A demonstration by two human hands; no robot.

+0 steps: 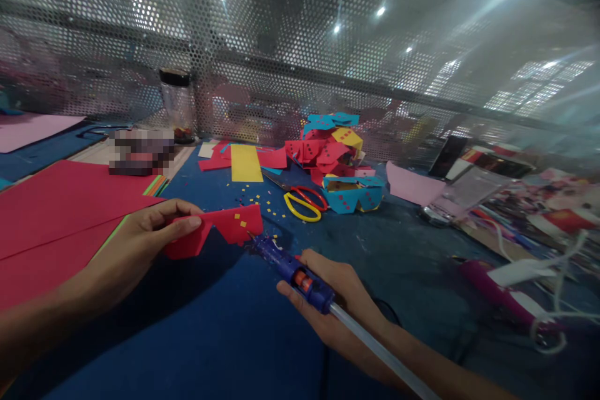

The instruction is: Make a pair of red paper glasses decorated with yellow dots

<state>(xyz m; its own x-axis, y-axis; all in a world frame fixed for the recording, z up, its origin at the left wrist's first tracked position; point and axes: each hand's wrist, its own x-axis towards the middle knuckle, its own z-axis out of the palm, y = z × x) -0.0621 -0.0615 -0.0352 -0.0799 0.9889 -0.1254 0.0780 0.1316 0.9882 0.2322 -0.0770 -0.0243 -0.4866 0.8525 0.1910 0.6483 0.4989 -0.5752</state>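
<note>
Pinched between the thumb and fingers of my left hand (157, 228) is a red paper cut-out (222, 225), shaped like a pair of glasses, with small yellow squares on its right part. My right hand (335, 287) grips a blue hot glue gun (276, 259), a long clear glue stick (375, 347) running out of its rear. The gun's nozzle is at the lower edge of the cut-out, close to the yellow squares; whether it touches I cannot tell. Loose yellow paper squares (269, 202) lie scattered on the blue table behind the cut-out.
Scissors (302, 203) with red and yellow handles lie beyond my hands, beside a heap of folded red, blue and yellow paper pieces (328, 150). Red sheets (56, 212) cover the left side. A lidded bottle (178, 106) stands behind. A purple tool (504, 294) and white cord are at right.
</note>
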